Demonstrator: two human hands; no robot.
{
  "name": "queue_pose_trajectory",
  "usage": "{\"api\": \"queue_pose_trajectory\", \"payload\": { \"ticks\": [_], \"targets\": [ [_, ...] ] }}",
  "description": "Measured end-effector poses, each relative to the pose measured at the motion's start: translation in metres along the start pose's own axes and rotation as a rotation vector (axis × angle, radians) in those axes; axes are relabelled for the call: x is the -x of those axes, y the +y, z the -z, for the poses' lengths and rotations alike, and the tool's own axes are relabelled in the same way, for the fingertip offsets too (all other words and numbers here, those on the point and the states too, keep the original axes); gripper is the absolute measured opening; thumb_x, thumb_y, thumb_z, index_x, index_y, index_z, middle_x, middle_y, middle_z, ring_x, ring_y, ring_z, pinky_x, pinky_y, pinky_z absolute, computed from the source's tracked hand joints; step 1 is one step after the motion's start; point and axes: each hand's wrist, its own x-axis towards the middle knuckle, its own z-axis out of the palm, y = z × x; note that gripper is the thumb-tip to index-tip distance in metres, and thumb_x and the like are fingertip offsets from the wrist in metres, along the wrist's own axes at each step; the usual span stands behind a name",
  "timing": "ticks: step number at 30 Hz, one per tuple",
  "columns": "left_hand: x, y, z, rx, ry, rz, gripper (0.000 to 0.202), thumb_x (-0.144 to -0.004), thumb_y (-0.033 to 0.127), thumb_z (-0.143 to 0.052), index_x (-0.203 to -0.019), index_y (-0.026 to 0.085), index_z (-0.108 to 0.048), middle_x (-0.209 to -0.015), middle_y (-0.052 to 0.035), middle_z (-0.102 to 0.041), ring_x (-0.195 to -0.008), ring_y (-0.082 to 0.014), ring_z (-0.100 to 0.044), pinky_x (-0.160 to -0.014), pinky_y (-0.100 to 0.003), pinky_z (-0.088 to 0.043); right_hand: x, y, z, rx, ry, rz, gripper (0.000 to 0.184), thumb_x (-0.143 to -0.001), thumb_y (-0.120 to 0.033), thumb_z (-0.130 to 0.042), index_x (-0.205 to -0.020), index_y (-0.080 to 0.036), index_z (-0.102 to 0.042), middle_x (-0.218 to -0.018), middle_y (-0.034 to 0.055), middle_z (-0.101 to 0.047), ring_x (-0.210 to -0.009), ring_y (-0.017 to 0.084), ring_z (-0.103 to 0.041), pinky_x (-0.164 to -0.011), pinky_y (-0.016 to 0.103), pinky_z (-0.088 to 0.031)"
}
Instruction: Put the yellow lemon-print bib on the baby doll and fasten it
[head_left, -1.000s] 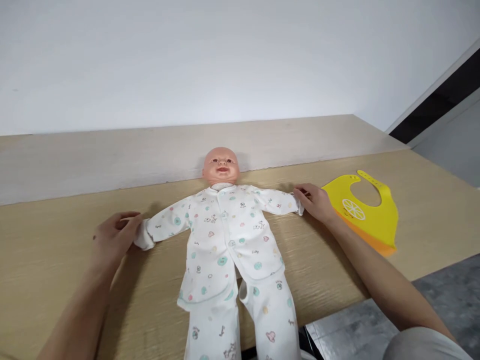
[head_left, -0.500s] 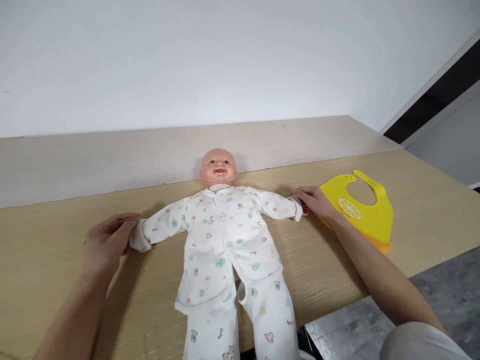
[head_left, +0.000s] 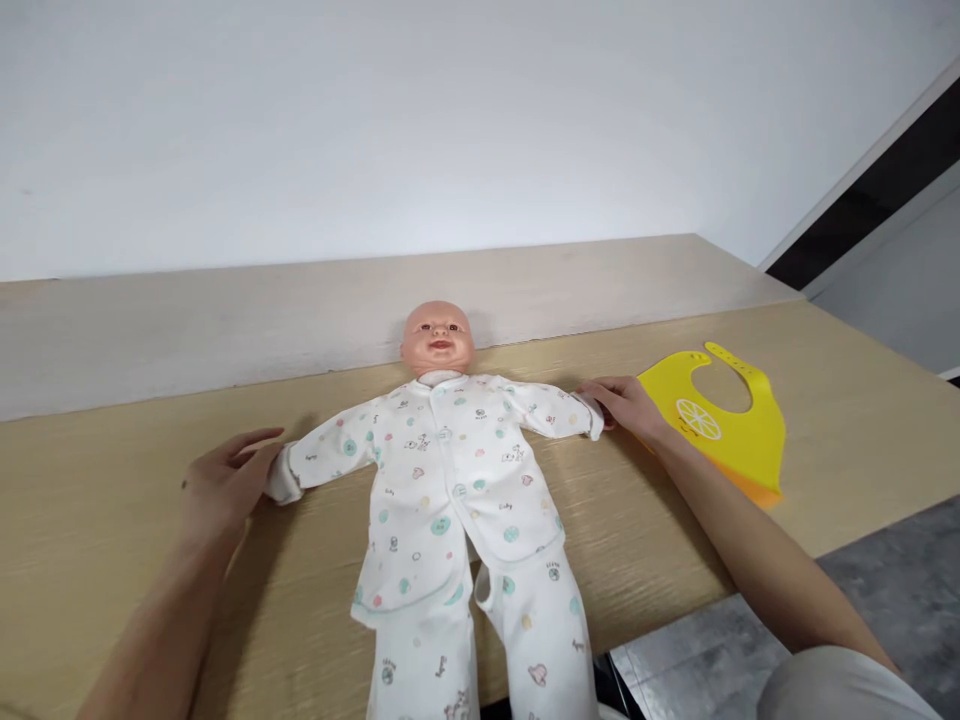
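A baby doll [head_left: 439, 340] lies on its back with its arms spread, dressed in a white pajama top [head_left: 465, 480] and matching pants [head_left: 544, 630] printed with small coloured figures. At the picture's left, my left hand [head_left: 229, 480] is beside the turned-up sleeve cuff [head_left: 285, 475]; its thumb touches the cuff and its index finger stretches out above, apart from the thumb. On the other side, my right hand [head_left: 619, 400] has its fingers closed at the opposite sleeve cuff [head_left: 592, 415]. The doll's hands are mostly hidden.
A yellow bib [head_left: 739, 440] with a white citrus-slice print lies beyond my right hand, partly behind the wrist. The wooden table [head_left: 847, 400] meets a pale raised ledge [head_left: 187, 330] before a white wall [head_left: 450, 130]. Grey floor [head_left: 900, 590] shows past the table's right edge.
My left index finger has lifted and straightened, opening a gap from the thumb, and that hand has shifted slightly right. My right hand stays at its cuff. The doll lies almost unmoved.
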Motion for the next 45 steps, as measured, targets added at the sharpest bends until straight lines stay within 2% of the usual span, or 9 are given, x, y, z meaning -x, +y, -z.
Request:
{"api": "queue_pose_trajectory", "payload": {
  "ticks": [4,7,10,16,21,30,35,40,45],
  "targets": [
    [-0.007,-0.005,-0.003,0.192,0.075,-0.003,0.050,-0.055,0.022,-0.069,-0.104,0.016,-0.076,-0.071,-0.0020,-0.068,-0.061,-0.0100,-0.055,-0.045,-0.014,-0.041,-0.001,0.005,0.000,-0.009,0.094,0.058,0.054,-0.077,-0.059,-0.061,-0.102,-0.012,-0.073,-0.083,0.0060,-0.067,-0.062,0.010,-0.054,-0.051,0.020,-0.048],
    [-0.013,-0.011,-0.004,0.300,0.125,-0.036,0.051,-0.053,0.023,-0.072,-0.103,0.014,-0.076,-0.070,-0.0017,-0.068,-0.054,-0.0088,-0.050,-0.040,-0.016,-0.038,-0.002,0.010,0.001,0.004,0.123,0.124,0.054,-0.080,-0.057,-0.060,-0.112,-0.015,-0.072,-0.103,0.0091,-0.070,-0.078,0.015,-0.062,-0.064,0.025,-0.055],
    [-0.018,-0.017,-0.003,0.359,0.150,-0.067,0.056,-0.050,0.028,-0.074,-0.104,0.012,-0.075,-0.069,-0.0014,-0.067,-0.049,-0.0081,-0.045,-0.036,-0.018,-0.034,-0.002,0.011,0.000,0.043,0.147,0.191,0.054,-0.083,-0.054,-0.058,-0.118,-0.015,-0.070,-0.112,0.0099,-0.069,-0.091,0.018,-0.065,-0.076,0.029,-0.056],
    [-0.020,-0.016,0.000,0.365,0.173,-0.044,0.059,-0.054,0.025,-0.073,-0.111,0.011,-0.072,-0.078,-0.0032,-0.068,-0.059,-0.0095,-0.052,-0.042,-0.019,-0.043,0.003,0.008,-0.002,0.174,0.196,0.239,0.054,-0.086,-0.050,-0.056,-0.128,-0.017,-0.065,-0.122,0.0083,-0.066,-0.095,0.018,-0.064,-0.085,0.031,-0.054],
    [-0.020,-0.015,-0.001,0.356,0.186,-0.013,0.053,-0.058,0.023,-0.072,-0.109,0.010,-0.073,-0.075,-0.0015,-0.066,-0.059,-0.0093,-0.052,-0.043,-0.020,-0.043,0.006,0.006,-0.001,0.226,0.214,0.227,0.060,-0.085,-0.050,-0.057,-0.134,-0.016,-0.061,-0.120,0.0085,-0.067,-0.088,0.017,-0.063,-0.076,0.027,-0.053],
    [-0.015,-0.012,0.001,0.276,0.133,0.032,0.043,-0.063,0.019,-0.073,-0.105,0.010,-0.075,-0.064,0.0011,-0.059,-0.051,-0.0077,-0.046,-0.040,-0.019,-0.038,0.004,0.007,-0.002,0.229,0.191,0.180,0.064,-0.083,-0.050,-0.058,-0.135,-0.012,-0.060,-0.120,0.0094,-0.067,-0.097,0.021,-0.065,-0.090,0.034,-0.054],
    [-0.015,-0.013,-0.001,0.248,0.103,0.023,0.038,-0.069,0.023,-0.069,-0.105,0.011,-0.074,-0.078,-0.0035,-0.065,-0.059,-0.0100,-0.052,-0.048,-0.021,-0.043,0.002,0.010,-0.002,0.233,0.187,0.174,0.064,-0.084,-0.049,-0.057,-0.134,-0.010,-0.060,-0.119,0.0091,-0.067,-0.100,0.021,-0.065,-0.093,0.035,-0.053],
    [-0.020,-0.019,-0.003,0.053,0.073,-0.078,0.035,-0.075,0.025,-0.062,-0.106,0.013,-0.074,-0.103,-0.0085,-0.072,-0.084,-0.0156,-0.061,-0.063,-0.023,-0.046,0.002,0.010,-0.002,0.274,0.204,0.167,0.063,-0.085,-0.050,-0.054,-0.132,-0.009,-0.062,-0.118,0.0102,-0.068,-0.099,0.022,-0.066,-0.091,0.034,-0.053],
    [-0.024,-0.027,-0.003,-0.035,0.049,-0.117,0.040,-0.075,0.030,-0.060,-0.109,0.013,-0.073,-0.095,-0.0082,-0.072,-0.076,-0.0147,-0.059,-0.061,-0.023,-0.043,0.003,0.006,-0.002,0.418,0.205,0.169,0.060,-0.088,-0.052,-0.048,-0.127,-0.009,-0.065,-0.111,0.0099,-0.070,-0.092,0.022,-0.066,-0.082,0.031,-0.052]
  ]
}}
